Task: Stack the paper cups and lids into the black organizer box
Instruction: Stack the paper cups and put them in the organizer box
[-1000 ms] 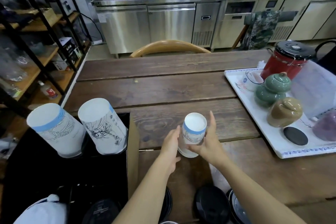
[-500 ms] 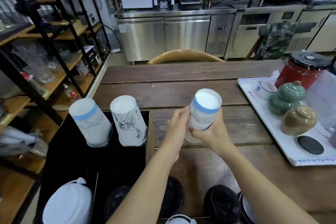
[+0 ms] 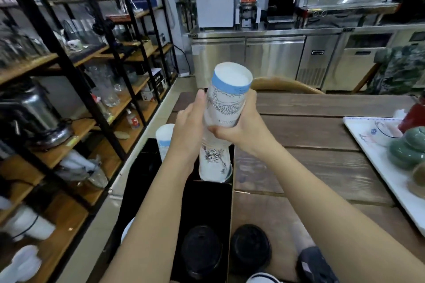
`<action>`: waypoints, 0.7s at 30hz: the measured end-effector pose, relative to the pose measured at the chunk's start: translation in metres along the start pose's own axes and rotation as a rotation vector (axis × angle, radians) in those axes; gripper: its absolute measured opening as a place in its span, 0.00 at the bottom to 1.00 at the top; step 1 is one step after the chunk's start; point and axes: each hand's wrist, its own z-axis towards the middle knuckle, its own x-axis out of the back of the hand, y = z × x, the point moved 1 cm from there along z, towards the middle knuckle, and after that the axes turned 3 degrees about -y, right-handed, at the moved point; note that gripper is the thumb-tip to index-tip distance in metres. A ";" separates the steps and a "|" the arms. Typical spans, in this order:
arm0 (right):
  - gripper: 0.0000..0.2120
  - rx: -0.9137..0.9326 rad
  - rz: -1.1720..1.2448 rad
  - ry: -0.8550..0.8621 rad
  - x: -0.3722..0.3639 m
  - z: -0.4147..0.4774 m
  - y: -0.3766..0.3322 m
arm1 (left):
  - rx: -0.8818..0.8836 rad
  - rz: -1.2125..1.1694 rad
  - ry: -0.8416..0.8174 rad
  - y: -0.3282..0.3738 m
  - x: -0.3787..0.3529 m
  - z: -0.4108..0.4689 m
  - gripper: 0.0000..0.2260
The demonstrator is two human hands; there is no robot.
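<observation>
I hold an upside-down stack of white paper cups [image 3: 226, 96] with a blue band and line drawings in both hands, over the black organizer box [image 3: 208, 204]. My left hand [image 3: 189, 135] presses its left side and my right hand [image 3: 241, 131] grips its lower part. It sits directly above another inverted cup stack [image 3: 215, 162] standing in the box's back right slot; whether they touch is hidden. A second stack [image 3: 164, 139] stands in the back left slot. Black lids [image 3: 202, 250] lie in the box's near slot, more black lids [image 3: 250, 246] beside it on the table.
The wooden table [image 3: 317, 135] carries a white tray [image 3: 365, 142] with ceramic jars at the right. A black metal shelf rack [image 3: 76, 76] with glassware stands at the left. A wooden chair back [image 3: 285, 85] is behind the table, with steel counters beyond.
Both hands have carried the cup stack up and to the left, from over the table to above the cup stack in the box's back right slot. My view has turned left.
</observation>
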 end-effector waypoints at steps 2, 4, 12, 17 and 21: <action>0.38 -0.084 -0.063 -0.052 -0.012 -0.002 0.014 | 0.091 0.039 -0.001 -0.020 0.008 0.003 0.23; 0.36 -0.196 -0.163 -0.145 -0.021 -0.008 0.030 | 0.216 0.043 -0.011 -0.049 0.015 0.005 0.25; 0.34 -0.325 -0.446 -0.173 -0.042 -0.019 0.062 | 0.265 0.066 -0.043 -0.083 0.021 -0.010 0.16; 0.33 -0.328 -0.386 -0.166 -0.041 -0.031 0.067 | 0.256 0.071 -0.029 -0.095 0.015 -0.013 0.14; 0.42 -0.297 -0.335 -0.009 -0.035 -0.056 0.078 | 0.198 0.167 0.128 -0.118 0.009 -0.027 0.12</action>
